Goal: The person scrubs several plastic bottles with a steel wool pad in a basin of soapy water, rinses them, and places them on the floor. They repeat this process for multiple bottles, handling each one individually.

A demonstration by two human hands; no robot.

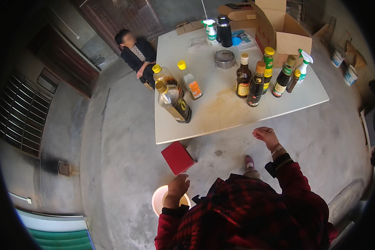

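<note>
My right hand is off the front edge of a white table, its fingers bent and nothing seen in them. My left hand hangs above a pink plastic basin on the floor; its fingers are partly hidden from view. At the table's left stand a large dark-labelled oil bottle, a yellow-capped plastic bottle behind it and a clear bottle with an orange label. Several glass sauce bottles stand at the right, among them a dark one with an orange-brown cap.
A red box-like object is on the floor by the table. Farther back on the table are a round metal tin, a black thermos, spray bottles and an open cardboard box. A person sits beyond the left edge.
</note>
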